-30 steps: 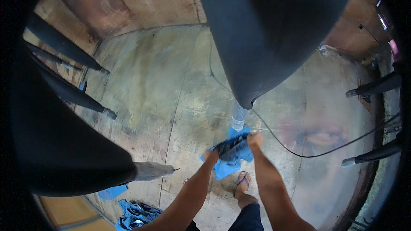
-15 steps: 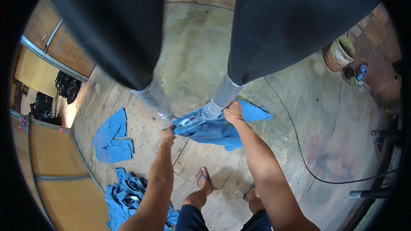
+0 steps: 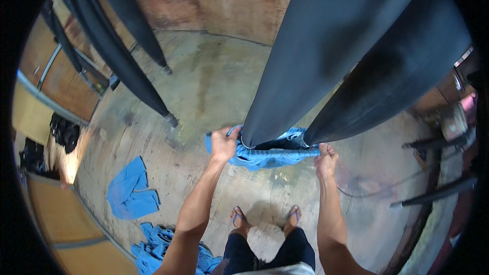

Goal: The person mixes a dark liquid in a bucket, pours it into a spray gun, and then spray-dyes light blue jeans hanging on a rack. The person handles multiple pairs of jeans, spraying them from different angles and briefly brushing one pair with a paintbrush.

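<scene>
Fingers of the left hand (image 3: 223, 145) and right hand (image 3: 326, 162) clench opposite ends of the waistband of the blue denim pants (image 3: 275, 159). Between them, two black tubes (image 3: 316, 56) seemingly enter only by their tips, bare above the fingers; a denim pile (image 3: 158, 247) lies lower left, apart.

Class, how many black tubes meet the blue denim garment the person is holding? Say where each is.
2: the left tube by the left hand, the right tube by the right hand, both reaching the opening of the denim garment. Their tips are hidden. No others show there.
</scene>
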A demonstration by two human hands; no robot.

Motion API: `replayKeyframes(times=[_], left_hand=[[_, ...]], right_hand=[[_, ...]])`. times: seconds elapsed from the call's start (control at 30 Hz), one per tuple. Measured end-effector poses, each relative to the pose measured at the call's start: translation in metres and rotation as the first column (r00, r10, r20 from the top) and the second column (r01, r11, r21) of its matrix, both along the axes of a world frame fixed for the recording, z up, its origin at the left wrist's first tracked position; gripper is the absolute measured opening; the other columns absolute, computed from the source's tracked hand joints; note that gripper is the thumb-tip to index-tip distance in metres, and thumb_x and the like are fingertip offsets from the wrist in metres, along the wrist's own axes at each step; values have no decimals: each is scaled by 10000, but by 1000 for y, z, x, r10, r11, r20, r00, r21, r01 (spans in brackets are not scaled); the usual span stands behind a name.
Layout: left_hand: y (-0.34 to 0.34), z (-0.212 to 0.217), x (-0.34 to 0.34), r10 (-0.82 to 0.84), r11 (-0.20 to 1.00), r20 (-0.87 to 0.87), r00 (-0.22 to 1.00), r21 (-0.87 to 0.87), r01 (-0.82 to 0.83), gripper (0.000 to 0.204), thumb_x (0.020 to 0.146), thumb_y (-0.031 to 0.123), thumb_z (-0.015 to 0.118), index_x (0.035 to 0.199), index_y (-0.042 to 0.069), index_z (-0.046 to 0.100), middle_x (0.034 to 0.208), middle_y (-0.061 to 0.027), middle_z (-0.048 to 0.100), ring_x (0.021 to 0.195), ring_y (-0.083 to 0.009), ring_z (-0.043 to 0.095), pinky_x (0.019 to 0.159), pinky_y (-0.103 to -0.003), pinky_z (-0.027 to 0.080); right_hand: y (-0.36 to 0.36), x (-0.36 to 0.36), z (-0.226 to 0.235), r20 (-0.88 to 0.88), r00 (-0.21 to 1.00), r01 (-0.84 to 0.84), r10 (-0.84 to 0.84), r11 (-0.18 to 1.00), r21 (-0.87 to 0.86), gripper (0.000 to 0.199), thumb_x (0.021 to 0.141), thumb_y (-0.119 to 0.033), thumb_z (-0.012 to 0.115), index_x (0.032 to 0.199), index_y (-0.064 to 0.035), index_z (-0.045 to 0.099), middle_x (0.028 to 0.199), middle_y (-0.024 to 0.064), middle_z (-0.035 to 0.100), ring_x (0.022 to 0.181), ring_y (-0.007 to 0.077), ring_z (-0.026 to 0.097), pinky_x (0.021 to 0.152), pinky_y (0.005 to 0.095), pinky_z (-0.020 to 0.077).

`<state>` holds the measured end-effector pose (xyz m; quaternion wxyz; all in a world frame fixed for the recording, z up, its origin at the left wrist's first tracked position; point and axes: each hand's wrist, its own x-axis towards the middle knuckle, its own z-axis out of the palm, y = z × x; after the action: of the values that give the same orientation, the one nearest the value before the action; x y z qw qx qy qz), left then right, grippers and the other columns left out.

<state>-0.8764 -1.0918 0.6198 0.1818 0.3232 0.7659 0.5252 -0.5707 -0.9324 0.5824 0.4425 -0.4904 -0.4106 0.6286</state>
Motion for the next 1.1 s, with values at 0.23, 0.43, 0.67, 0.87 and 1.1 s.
replayKeyframes(times=[0.23, 0.43, 0.67, 0.87, 1.1], left_hand=[[57, 50, 66, -85, 984, 234, 969, -135, 119, 236, 980, 131, 648, 898, -68, 742, 575, -89, 571, 557, -135, 550, 554, -378, 461], [116, 34, 86, -177, 982, -73, 982, -77, 171, 223, 990, 118, 617, 964, -45, 766, 654, -78, 650, 518, -145, 565, 458, -353, 434], [184, 158, 79, -116, 993, 221, 968, 10, 117, 237, 985, 79, 584, 902, -68, 751, 639, -83, 641, 481, -144, 552, 417, -344, 426], [207, 358, 59, -215, 964, 183, 959, 197, 178, 348, 983, 91, 574, 670, -23, 676, 548, -66, 583, 420, -143, 512, 366, -335, 393], [204, 647, 46, -282, 923, -38, 959, 263, 282, 282, 997, 101, 573, 737, 2, 626, 615, -65, 590, 417, -146, 521, 346, -314, 434]], right_hand=[[3, 82, 61, 308, 923, 196, -230, 971, 136, 362, 955, -142, 642, 617, -73, 532, 572, -24, 475, 489, 104, 422, 446, 326, 306], [50, 117, 48, 557, 771, 227, -310, 950, 214, 240, 864, -41, 645, 659, 62, 576, 581, 72, 556, 555, 158, 490, 524, 394, 436], [120, 110, 169, 469, 833, 77, -293, 901, 427, 219, 903, -71, 666, 740, 76, 661, 564, 100, 576, 552, 165, 548, 575, 403, 466], [156, 105, 385, 282, 954, -75, -104, 825, 561, 389, 949, -204, 695, 618, -16, 614, 529, -17, 501, 504, 90, 437, 489, 328, 364], [178, 79, 663, 189, 973, -87, -135, 543, 835, 333, 914, -206, 730, 641, -30, 653, 548, -3, 535, 477, 93, 421, 462, 323, 314]])
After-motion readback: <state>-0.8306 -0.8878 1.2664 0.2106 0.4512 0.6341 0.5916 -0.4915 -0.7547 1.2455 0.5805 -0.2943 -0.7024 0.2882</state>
